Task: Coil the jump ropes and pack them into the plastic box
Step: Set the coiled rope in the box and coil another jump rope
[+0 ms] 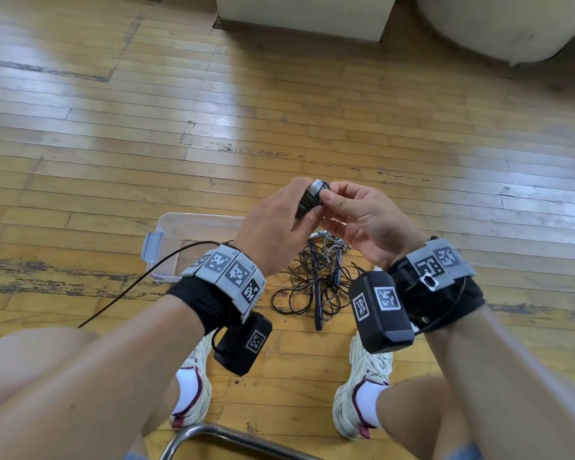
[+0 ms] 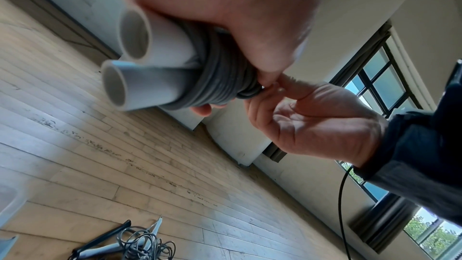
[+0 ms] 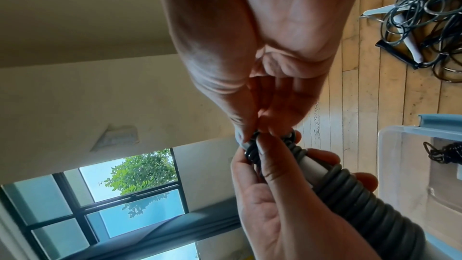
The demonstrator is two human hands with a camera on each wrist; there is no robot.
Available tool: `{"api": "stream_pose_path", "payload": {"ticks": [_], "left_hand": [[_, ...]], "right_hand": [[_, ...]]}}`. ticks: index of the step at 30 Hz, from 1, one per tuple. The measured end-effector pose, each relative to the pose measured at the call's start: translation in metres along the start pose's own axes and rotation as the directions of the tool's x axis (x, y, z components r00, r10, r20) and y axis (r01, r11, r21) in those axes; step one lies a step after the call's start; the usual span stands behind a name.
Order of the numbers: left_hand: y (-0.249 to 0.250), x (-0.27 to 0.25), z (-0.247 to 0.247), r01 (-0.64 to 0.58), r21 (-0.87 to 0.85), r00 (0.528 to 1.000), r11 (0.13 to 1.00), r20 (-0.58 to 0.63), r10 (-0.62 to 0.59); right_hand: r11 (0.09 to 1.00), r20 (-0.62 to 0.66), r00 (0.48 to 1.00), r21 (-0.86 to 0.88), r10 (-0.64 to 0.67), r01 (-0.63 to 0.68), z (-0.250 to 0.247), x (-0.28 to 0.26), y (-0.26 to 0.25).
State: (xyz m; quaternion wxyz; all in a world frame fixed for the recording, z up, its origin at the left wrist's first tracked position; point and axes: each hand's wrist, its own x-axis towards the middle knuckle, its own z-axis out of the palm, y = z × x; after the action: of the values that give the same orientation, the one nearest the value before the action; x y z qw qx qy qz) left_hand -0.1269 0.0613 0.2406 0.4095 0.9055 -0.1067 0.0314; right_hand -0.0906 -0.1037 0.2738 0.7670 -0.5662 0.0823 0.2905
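Both hands on a wound jump rope, held above the wood floor.

L to R: clear plastic box point(image 1: 166, 227) w/ blue latch, one dark coiled rope point(image 3: 443, 152) inside; left hand point(image 1: 273, 224) wrapped round jump rope point(image 2: 175, 70), two smooth white tube handles side by side, grey cord wound tight in ridged turns; right hand point(image 1: 362, 220) pinches the cord end; loose tangle of thin ropes point(image 1: 316, 280) lies on floorboards point(image 1: 113, 127) beside box.
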Motion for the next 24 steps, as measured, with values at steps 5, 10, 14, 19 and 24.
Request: {"api": "stream_pose_path", "payload": {"ticks": [5,10,14,19,24], "left_hand": [[0.001,0.001,-0.002,-0.012,0.099,1.0,0.995,0.016,0.01],[0.004,0.001,0.001,0.034,0.322,0.995,0.946,0.075,-0.061],[0.0,0.008,-0.003,0.229,-0.018,0.949,0.973,0.227,-0.219],[0.001,0.009,-0.008,0.346,-0.343,0.927,0.874,0.27,-0.261],[0.002,0.009,-0.009,0.383,-0.478,0.918,0.79,0.287,-0.272]], "right_hand": [[0.999,-0.071,0.997,-0.029,-0.026,0.024,0.005,0.0,0.005],[0.996,-0.18,0.983,-0.083,-0.046,0.032,0.012,0.004,0.014],[0.99,-0.226,0.972,-0.137,-0.058,0.028,0.012,0.006,0.017],[0.977,-0.254,0.958,-0.199,-0.132,0.082,0.015,0.005,0.017],[0.963,-0.231,0.95,-0.219,-0.209,0.158,0.018,0.001,0.019]]}}
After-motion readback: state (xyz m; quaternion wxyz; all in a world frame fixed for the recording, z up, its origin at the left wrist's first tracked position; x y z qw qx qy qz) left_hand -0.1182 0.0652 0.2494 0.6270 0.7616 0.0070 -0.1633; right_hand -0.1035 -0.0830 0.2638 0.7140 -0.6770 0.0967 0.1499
